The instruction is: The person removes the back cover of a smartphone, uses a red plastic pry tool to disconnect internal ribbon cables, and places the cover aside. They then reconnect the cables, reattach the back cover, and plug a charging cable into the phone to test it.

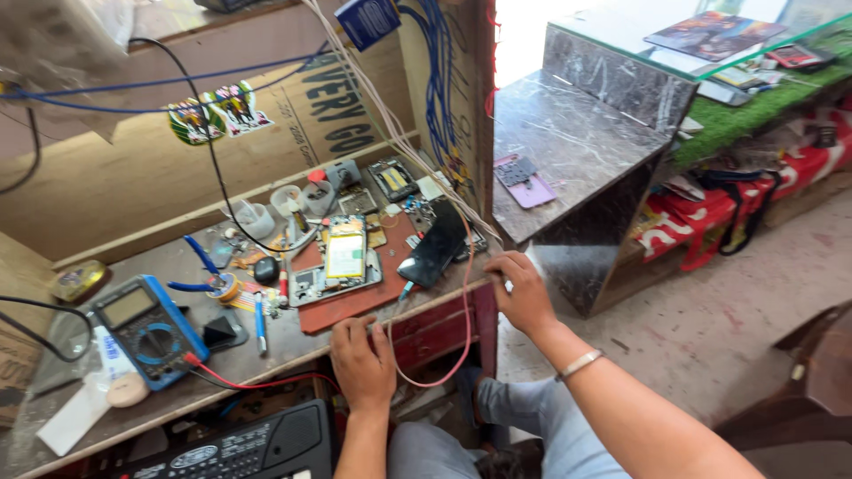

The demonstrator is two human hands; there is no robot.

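— What are the hands on?

— Both rest at the front edge of the bench [266,350]. The left hand [362,364] lies knuckles up by the red mat [355,306], fingers curled; whether it pinches the red wire [444,359] I cannot tell. The right hand [524,293] grips the bench corner, fingers bent over it.

— And the wire?

— It loops below the edge between the hands. An opened phone [344,257] lies on the mat; a blue multimeter [151,330] sits well left.

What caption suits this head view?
Both hands rest on a cluttered bench edge near an opened phone.
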